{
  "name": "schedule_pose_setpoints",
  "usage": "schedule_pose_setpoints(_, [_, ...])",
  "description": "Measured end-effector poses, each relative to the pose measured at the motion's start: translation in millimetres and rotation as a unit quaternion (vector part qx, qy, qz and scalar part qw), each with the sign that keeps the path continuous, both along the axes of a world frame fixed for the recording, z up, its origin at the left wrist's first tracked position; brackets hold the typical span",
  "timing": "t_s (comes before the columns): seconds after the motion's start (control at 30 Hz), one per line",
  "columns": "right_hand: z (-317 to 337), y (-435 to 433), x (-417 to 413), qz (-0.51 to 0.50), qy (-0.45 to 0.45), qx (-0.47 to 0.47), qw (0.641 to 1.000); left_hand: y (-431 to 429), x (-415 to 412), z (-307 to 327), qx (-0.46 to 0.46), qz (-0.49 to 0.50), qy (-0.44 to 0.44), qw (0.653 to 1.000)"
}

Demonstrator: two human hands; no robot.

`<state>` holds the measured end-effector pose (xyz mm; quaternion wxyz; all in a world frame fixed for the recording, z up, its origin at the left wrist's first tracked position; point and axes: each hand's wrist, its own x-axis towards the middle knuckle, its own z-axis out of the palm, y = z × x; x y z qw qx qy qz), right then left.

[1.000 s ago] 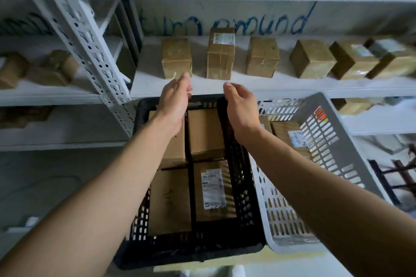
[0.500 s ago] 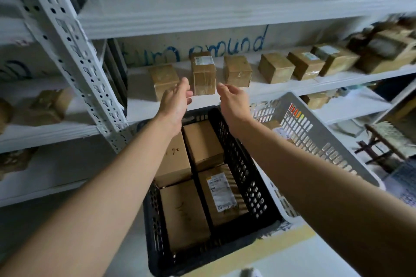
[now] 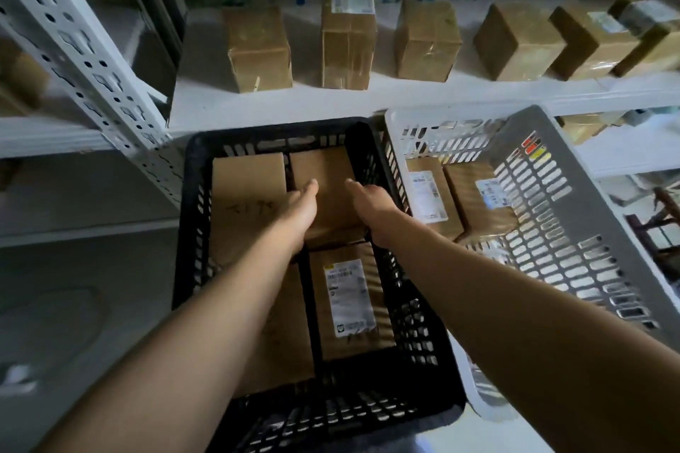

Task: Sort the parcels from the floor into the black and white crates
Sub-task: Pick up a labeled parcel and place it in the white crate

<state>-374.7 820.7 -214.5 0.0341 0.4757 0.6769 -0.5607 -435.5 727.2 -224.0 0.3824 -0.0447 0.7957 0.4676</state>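
Left hand (image 3: 300, 208) and right hand (image 3: 373, 204) down inside black crate (image 3: 191, 195), flanking plain brown parcel (image 3: 329, 176) in its far right corner, fingers seemingly along its sides, actual grasp impossible to tell, white crate (image 3: 530, 143) just beside.

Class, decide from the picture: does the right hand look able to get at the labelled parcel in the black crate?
Probably yes. The right hand is inside the black crate, just beyond the labelled parcel, whose top lies uncovered; only its snug fit might hinder a grip.
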Motion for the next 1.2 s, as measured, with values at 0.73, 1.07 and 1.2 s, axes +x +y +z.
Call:
schedule_pose_setpoints(0.73, [78,1,6,-0.086,0.138,0.107,0.981,-4,8,77,0.070,0.220,0.034,0.972])
schedule_pose_setpoints(1.07, [159,-10,37,-0.018,0.184,0.052,0.981,-22,42,145,0.219,0.116,-0.048,0.968])
schedule_pose_setpoints(1.2, [170,-23,54,-0.043,0.269,0.085,0.958,-37,42,147,0.339,0.050,-0.125,0.931])
